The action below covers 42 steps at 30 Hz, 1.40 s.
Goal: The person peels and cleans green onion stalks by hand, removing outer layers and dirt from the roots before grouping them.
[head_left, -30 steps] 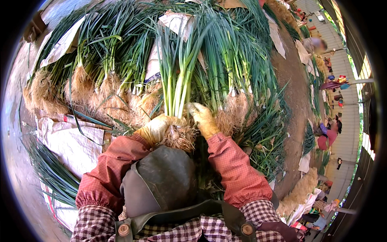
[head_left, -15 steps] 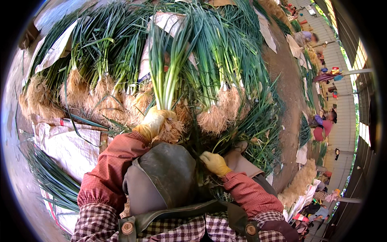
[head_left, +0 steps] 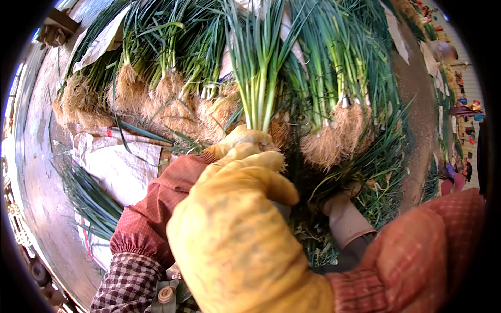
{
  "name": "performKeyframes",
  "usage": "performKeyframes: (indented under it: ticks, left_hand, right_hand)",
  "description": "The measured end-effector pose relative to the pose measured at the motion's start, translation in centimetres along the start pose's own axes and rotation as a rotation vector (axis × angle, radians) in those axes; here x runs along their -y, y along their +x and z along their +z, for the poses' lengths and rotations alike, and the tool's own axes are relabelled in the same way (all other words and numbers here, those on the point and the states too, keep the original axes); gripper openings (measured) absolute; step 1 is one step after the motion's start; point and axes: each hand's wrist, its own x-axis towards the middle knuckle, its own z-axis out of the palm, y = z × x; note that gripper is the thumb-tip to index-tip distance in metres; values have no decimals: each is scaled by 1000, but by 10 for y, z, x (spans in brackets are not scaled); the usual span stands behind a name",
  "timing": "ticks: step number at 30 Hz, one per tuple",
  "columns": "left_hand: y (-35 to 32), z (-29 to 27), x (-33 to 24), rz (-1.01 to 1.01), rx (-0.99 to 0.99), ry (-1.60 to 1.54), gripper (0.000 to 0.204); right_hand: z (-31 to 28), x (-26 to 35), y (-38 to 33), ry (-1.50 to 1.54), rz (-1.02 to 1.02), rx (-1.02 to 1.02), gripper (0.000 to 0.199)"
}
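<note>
My left hand, in a pale yellow glove, is closed around the base of a bunch of green onions. Their stalks stand up from the fist, and some pale roots show beside it. My right hand, in a yellow work glove, looms large close in front of me. Its fingers curl over toward the right, and whatever lies inside them, if anything, is hidden. It covers part of my left glove and the lap behind. More rooted green onions lie just beyond, to the right of the held bunch.
Several bunches with tangled roots lie in a row at the far left. A white woven sack and loose green leaves lie at my left. My boot rests among leaves at the right. Other people sit far off to the right.
My right hand has risen from beside my knee to close in front of me, toward the left. The view has shifted, and my left hand still grips the bunch.
</note>
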Motion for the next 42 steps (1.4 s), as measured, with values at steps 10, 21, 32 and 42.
performKeyframes:
  ticks: [10,21,32,42]
  left_hand:
    - [-19,8,-36,90,31,-490,23]
    - [-20,-1,-18,-94,84,-490,22]
    - [-5,15,-22,-103,32,-645,18]
    - [-16,1,-16,-112,-65,-490,20]
  right_hand:
    - [-4,-23,-60,258,448,499,25]
    - [249,-222,-103,163,1294,-160,34]
    - [302,-69,-11,964,941,-641,25]
    - [267,-122,1,1736,935,-140,79]
